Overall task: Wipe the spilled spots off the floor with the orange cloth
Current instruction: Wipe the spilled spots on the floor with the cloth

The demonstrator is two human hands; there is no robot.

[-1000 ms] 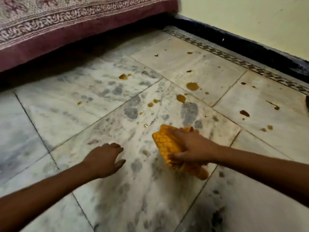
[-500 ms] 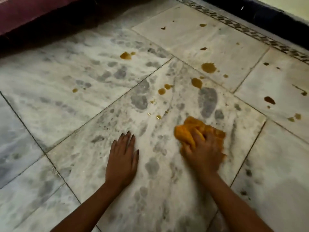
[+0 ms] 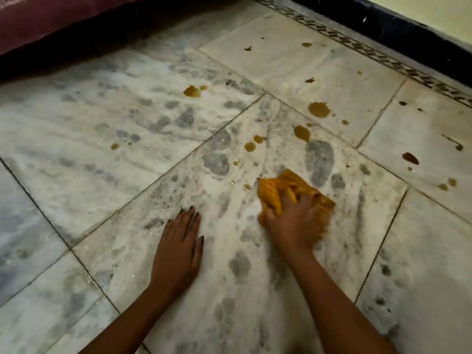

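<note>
My right hand presses down on the crumpled orange cloth, fingers curled into it, on a grey-mottled marble floor. Small wet drops lie just left of the cloth's front corner. Beyond it are several brown-orange spilled spots: a pair, one, a large one, another at the left and a dark one at the right. My left hand rests flat on the floor, fingers together, left of the cloth, holding nothing.
A maroon bed cover edge with dark shadow beneath runs along the top left. A patterned floor border and black skirting under a pale wall close off the top right.
The view has tilted down and closer to the floor. My left hand came down flat on the tile. My right hand bunched the cloth and pressed it onto the floor, sliding slightly forward.
</note>
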